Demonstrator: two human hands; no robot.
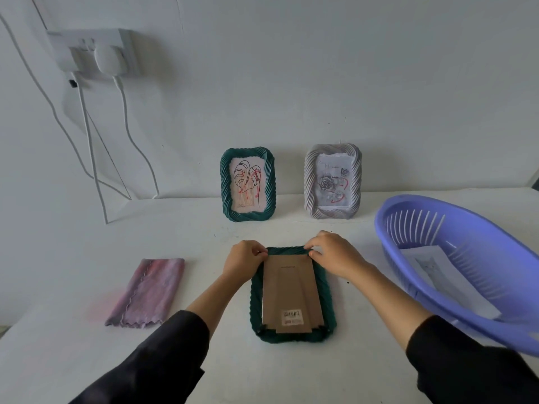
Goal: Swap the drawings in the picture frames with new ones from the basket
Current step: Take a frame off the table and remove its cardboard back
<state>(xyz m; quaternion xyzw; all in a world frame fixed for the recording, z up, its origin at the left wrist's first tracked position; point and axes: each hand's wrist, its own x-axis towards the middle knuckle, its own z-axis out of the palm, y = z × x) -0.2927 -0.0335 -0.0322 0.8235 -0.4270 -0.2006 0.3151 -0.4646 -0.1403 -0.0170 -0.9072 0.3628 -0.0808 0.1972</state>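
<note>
Your left fingers [258,252] were curled and pinched on the far left corner of the face-down green frame [291,339]. Your right fingers [313,246] were curled the same way, clamped on its far right corner. Both sets met the frame where the top edge of its brown cardboard backing [291,287] lay. Your left hand [245,259] and right hand [335,255] sat close together over that far edge, with black sleeves running back to the near side.

The frame lay flat on the white bench [204,249], long side running near to far. A barcode sticker [292,314] showed near the backing's near end.

Farther back, two frames stood upright against the wall. The standing green frame [226,188] on the left held a leaf drawing [246,185] in black line with red marks. The pale grey frame [309,182] to its right held a rose drawing [332,185].

At the right edge of the bench sat the purple basket [388,246], tilted toward you, with a sheet of paper [449,278] lying inside; its drawing was too faint to make out.

To the left of the face-down frame, well apart from it, lay a folded pinkish-purple cloth [148,290]. On the far left wall, a white socket [96,53] carried plugs whose cables [125,112] hung down to the bench.
</note>
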